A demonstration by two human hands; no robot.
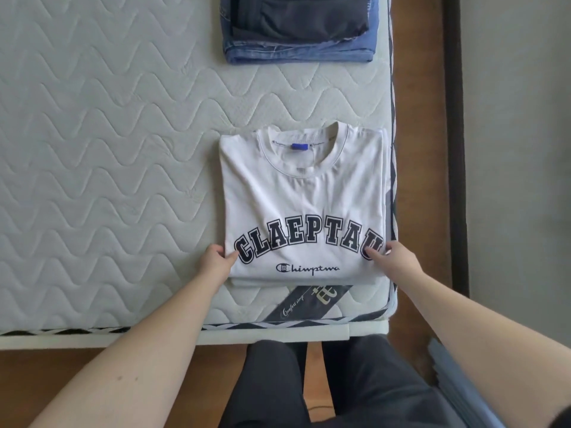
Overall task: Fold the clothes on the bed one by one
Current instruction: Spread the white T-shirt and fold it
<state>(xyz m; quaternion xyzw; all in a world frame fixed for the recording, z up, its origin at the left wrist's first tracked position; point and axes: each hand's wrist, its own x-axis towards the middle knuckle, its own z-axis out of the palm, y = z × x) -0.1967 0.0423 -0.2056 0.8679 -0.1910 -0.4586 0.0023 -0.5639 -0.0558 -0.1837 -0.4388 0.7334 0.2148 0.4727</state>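
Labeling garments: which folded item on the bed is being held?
The white T-shirt with navy lettering, gripped at both sides by the left hand and right hand; the folded jeans stack lies untouched.

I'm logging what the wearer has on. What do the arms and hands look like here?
Both forearms are bare, with no sleeves in view. The left hand and right hand wear no gloves, rings, watch or bracelets that show. Dark trousers cover the legs below.

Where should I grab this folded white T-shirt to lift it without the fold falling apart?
Probably by its two side edges near the bottom hem, coming in from both sides. The white T-shirt lies flat as a layered rectangle, collar away from you. The left hand and right hand already pinch those edges, thumbs on top. Slide your fingers under all layers so they lift together.
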